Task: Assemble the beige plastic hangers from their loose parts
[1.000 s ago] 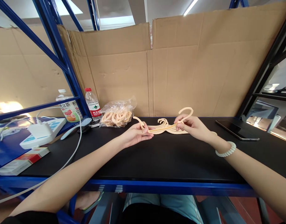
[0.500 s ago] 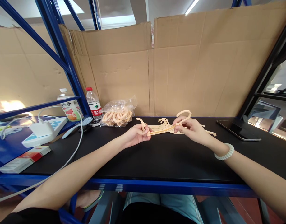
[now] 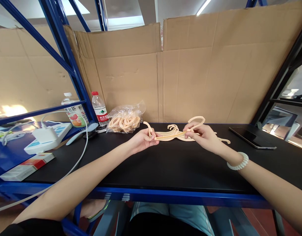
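Observation:
Both hands hold a peach-coloured plastic clothes hanger (image 3: 171,136) just above the table. My left hand (image 3: 144,141) is closed around one end, and a small curved tip sticks up beyond the thumb. Near the large hook, my right hand (image 3: 201,134) pinches the hanger between thumb and fingers; the hook curves up over that hand. Behind the held piece lie several more hangers (image 3: 175,127) of the same colour, stacked on the table and partly hidden by it and by my right hand.
A clear bag (image 3: 126,119) of peach-coloured rings stands at the back, beside a red-capped water bottle (image 3: 99,109). To the right lies a phone (image 3: 251,137). On the left are a power strip (image 3: 46,137), a small box (image 3: 26,167), a brush (image 3: 82,133) and a white cable (image 3: 79,159).
The held hanger looks slightly more bent at its middle, with the hook end a little farther right. Both hands keep their grip; the camera view has shifted slightly.

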The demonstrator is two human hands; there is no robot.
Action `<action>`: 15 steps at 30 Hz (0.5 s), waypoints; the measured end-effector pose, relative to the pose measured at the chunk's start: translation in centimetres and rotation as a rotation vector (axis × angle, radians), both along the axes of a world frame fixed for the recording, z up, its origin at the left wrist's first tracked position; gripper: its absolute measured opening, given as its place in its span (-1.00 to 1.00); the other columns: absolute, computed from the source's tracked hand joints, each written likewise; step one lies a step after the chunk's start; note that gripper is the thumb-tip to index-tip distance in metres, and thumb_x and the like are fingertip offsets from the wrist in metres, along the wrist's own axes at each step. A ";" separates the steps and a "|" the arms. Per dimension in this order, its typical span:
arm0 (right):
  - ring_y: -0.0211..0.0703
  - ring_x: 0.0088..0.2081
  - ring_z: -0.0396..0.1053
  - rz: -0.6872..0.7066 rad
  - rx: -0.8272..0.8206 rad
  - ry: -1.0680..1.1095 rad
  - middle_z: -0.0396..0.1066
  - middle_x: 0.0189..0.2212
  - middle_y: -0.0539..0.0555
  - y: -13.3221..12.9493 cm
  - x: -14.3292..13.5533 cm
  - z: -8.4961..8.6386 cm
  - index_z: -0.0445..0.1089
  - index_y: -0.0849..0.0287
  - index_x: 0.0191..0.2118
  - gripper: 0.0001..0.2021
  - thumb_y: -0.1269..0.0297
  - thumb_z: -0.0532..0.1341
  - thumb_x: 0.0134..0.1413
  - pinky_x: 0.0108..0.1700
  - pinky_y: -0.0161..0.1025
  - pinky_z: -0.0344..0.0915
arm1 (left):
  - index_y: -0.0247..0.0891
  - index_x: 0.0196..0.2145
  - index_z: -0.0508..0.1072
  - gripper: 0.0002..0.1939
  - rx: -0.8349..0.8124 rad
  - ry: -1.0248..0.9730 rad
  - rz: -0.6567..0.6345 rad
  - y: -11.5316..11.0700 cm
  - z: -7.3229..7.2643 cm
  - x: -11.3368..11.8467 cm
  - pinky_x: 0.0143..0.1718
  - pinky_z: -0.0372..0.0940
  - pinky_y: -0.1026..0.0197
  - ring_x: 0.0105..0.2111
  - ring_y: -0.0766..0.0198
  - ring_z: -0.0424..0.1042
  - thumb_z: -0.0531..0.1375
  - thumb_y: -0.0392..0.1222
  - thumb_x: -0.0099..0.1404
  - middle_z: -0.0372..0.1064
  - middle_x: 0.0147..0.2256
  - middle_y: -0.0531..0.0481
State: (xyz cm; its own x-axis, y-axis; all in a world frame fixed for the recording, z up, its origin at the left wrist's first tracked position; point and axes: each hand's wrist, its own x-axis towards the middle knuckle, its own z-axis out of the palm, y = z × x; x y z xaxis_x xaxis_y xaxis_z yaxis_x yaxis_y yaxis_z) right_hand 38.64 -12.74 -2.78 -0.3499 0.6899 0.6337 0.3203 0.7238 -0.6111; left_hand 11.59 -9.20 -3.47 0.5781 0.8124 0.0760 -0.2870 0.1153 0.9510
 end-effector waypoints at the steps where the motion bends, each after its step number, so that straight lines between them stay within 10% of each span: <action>1: -0.20 -0.36 0.34 0.001 -0.005 0.001 0.40 -0.24 0.14 0.0 0.0 0.0 0.41 0.19 -0.46 -0.66 0.04 0.15 0.17 -0.36 -0.23 0.32 | -0.37 -0.53 0.33 -0.75 -0.004 0.006 0.000 0.0 0.0 0.0 -0.29 0.34 0.21 -0.46 0.32 0.44 0.39 -0.37 -0.03 0.43 -0.35 -0.08; 15: -0.21 -0.37 0.34 0.011 -0.015 0.019 0.39 -0.26 0.11 -0.2 -0.2 0.0 0.39 0.18 -0.48 -0.70 0.11 0.16 0.17 -0.38 -0.26 0.32 | -0.35 -0.53 0.30 -0.74 0.047 0.041 0.037 -0.1 -0.1 0.2 -0.30 0.33 0.17 -0.50 0.32 0.42 0.36 -0.39 -0.02 0.41 -0.39 -0.03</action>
